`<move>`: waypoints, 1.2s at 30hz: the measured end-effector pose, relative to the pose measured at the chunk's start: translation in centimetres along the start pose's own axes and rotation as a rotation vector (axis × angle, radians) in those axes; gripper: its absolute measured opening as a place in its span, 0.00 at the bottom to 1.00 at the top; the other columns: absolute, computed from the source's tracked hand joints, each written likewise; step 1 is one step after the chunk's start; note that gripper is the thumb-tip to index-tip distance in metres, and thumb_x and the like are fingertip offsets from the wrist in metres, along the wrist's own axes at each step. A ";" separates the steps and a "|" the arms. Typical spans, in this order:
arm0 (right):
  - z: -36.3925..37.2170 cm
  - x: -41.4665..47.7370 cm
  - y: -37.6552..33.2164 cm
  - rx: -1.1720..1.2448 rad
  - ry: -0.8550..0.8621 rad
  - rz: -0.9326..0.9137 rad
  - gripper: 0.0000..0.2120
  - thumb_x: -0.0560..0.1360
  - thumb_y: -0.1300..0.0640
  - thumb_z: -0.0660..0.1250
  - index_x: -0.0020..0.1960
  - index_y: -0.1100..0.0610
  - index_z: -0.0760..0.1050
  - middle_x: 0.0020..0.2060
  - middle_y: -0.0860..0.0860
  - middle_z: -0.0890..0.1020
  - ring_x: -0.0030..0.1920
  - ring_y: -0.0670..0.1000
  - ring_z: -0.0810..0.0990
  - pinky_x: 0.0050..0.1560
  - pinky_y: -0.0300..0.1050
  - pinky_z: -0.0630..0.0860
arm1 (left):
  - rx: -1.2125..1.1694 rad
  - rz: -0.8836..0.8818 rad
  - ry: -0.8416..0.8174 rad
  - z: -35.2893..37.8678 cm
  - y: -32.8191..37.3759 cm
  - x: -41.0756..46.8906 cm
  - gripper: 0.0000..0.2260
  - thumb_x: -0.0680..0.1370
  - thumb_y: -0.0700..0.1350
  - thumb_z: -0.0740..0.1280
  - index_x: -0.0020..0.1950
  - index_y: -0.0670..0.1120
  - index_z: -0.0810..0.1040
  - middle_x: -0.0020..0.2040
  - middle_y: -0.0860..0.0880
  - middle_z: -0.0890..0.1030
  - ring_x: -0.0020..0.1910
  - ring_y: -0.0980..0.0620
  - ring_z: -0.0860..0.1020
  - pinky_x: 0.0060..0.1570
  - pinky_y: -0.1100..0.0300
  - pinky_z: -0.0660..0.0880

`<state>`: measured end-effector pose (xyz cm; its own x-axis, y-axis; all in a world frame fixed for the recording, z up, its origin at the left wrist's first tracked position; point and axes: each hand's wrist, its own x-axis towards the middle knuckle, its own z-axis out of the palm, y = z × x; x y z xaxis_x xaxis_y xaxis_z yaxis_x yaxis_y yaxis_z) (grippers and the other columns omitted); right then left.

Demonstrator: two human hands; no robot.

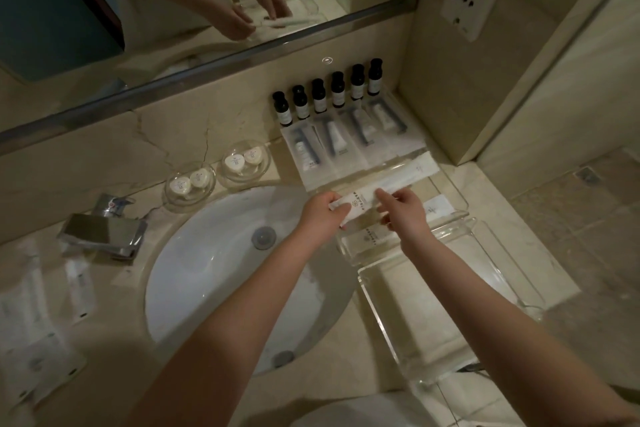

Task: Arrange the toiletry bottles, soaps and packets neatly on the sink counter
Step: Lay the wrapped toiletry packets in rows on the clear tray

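Forearms over sink: packet alignment.
Left hand and right hand each pinch the long packet just in front of sachet row (bottles behind); set it parallel, edges flush.

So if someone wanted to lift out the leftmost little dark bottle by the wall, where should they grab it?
Probably by its black cap, coming straight down from above. The leftmost bottle stands upright with the wall behind, a neighbour bottle close on its right and packets lying in front, so its body is crowded, while the narrow cap sticks up free.
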<state>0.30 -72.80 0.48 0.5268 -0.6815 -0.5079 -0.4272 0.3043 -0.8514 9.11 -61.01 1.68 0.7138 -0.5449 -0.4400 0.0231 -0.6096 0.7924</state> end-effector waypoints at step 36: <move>-2.9 0.9 1.9 -1.425 -0.036 -0.521 0.22 0.78 0.48 0.57 0.71 0.50 0.64 0.68 0.53 0.70 0.70 0.57 0.65 0.65 0.54 0.66 | 0.927 0.305 -0.106 1.2 -3.5 -0.9 0.23 0.81 0.49 0.56 0.75 0.47 0.58 0.76 0.47 0.58 0.76 0.45 0.54 0.70 0.48 0.58</move>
<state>-2.19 -74.74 -1.21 0.8470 -0.4842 -0.2195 -0.5145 -0.8506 -0.1089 7.54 -59.10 -1.18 0.5305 -0.7752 -0.3430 -0.7427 -0.6201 0.2527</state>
